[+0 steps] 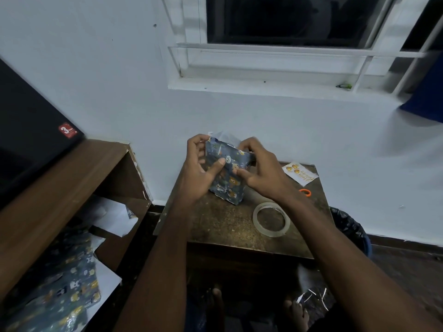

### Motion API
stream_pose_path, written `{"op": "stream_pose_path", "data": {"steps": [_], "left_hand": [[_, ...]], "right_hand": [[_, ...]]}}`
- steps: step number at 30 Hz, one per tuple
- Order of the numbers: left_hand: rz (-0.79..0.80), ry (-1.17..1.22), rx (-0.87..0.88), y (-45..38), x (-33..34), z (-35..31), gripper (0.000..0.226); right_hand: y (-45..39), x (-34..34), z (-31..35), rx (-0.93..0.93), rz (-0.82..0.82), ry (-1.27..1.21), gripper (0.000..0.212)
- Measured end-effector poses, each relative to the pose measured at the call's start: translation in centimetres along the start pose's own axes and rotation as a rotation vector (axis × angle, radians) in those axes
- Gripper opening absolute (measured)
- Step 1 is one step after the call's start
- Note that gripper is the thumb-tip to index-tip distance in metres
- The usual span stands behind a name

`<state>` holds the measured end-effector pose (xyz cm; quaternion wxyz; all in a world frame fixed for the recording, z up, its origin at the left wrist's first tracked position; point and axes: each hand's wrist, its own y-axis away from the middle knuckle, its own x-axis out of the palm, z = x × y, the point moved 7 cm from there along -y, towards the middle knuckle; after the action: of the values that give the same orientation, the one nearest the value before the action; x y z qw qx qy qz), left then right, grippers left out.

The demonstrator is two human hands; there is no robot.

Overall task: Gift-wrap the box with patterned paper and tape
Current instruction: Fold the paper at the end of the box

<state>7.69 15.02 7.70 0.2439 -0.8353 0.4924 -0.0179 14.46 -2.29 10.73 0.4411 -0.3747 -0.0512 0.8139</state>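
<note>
The box (227,178), covered in blue paper printed with small bears, stands tilted on its lower end on the small dark table (215,226). My left hand (199,168) holds its left side, thumb pressed on the front face and fingers curled at the top left corner. My right hand (261,171) grips the right side, fingers pinching the paper at the top right edge. Loose paper ends (225,136) stick up at the top. A clear tape roll (271,218) lies flat on the table right of the box.
A small gift card (300,174) and an orange scissors handle (305,192) lie at the table's right back. More patterned paper (62,288) sits on the brown shelf unit (60,188) at left. A bin with a black bag (351,230) stands right of the table.
</note>
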Motion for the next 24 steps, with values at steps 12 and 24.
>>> {"op": "stream_pose_path", "data": {"steps": [12, 24], "left_hand": [[-0.122, -0.310, -0.033, 0.3, -1.5, -1.8, 0.070], [-0.152, -0.286, -0.097, 0.8, -2.8, -1.7, 0.077]], "right_hand": [[0.5, 0.5, -2.4, 0.215, -0.111, -0.579, 0.062], [1.2, 1.2, -4.2, 0.338, -0.205, -0.720, 0.034]]}}
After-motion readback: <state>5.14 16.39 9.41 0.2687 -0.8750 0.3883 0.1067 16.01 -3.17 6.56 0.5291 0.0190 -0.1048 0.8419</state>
